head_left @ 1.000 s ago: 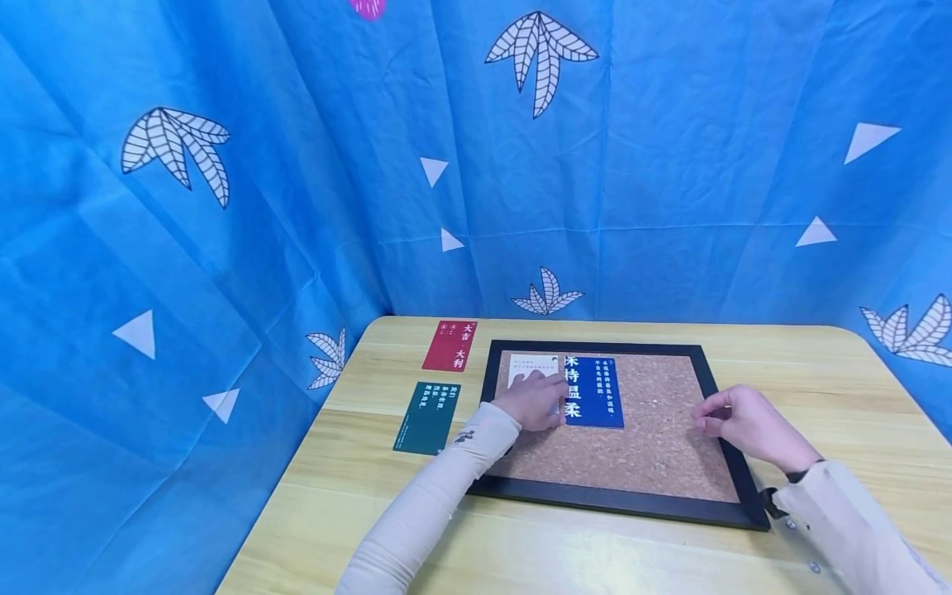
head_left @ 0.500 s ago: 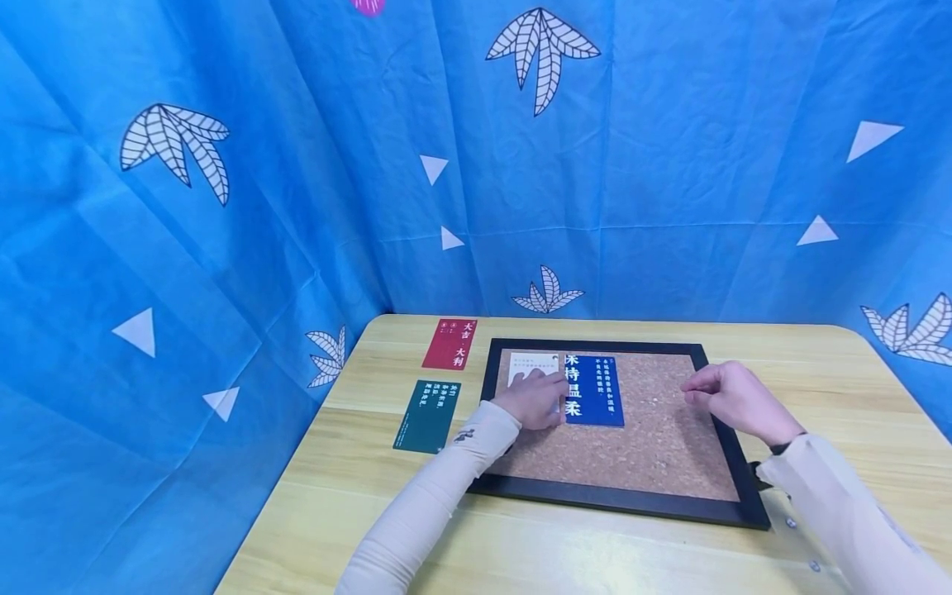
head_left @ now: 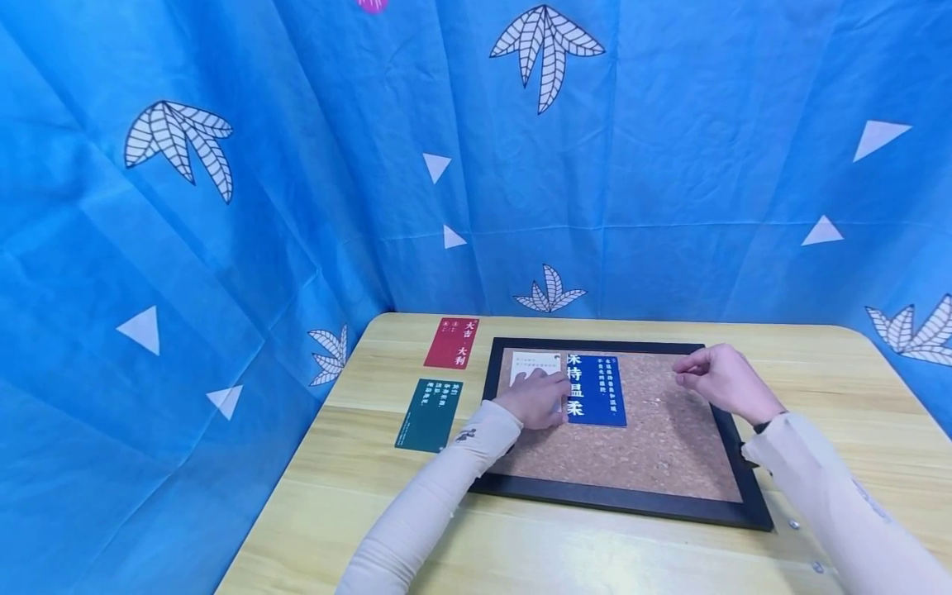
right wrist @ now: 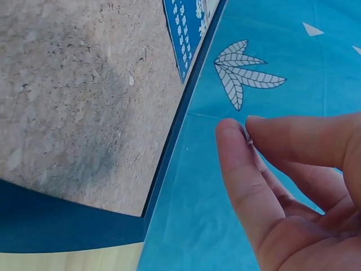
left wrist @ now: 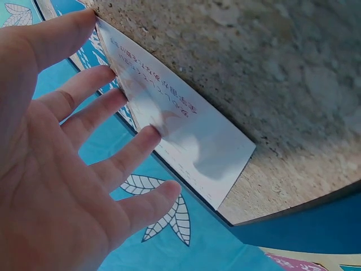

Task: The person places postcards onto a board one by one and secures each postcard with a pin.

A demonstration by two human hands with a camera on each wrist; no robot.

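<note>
My left hand (head_left: pixel 531 401) lies over a white card (left wrist: pixel 186 121) on the framed corkboard (head_left: pixel 647 463). Its fingers are spread, with several fingertips touching the card; part of the card is hidden beneath them in the head view. Right beside that card, a blue card (head_left: pixel 606 392) with white characters lies on the cork. Above the board's right side, my right hand (head_left: pixel 729 384) pinches a small, shiny push pin (right wrist: pixel 247 136) between thumb and index finger. Most of the pin is hidden by the fingertips.
A red card (head_left: pixel 452 342) and a green card (head_left: pixel 428 415) lie on the wooden table (head_left: pixel 312 512), left of the board. Small clear pieces (head_left: pixel 817 567) rest near the right forearm. A blue patterned curtain (head_left: pixel 669 165) hangs behind and to the left.
My right hand has moved left and toward the back, from over the frame's right edge to above the cork's upper right. The left hand has stayed on the white card.
</note>
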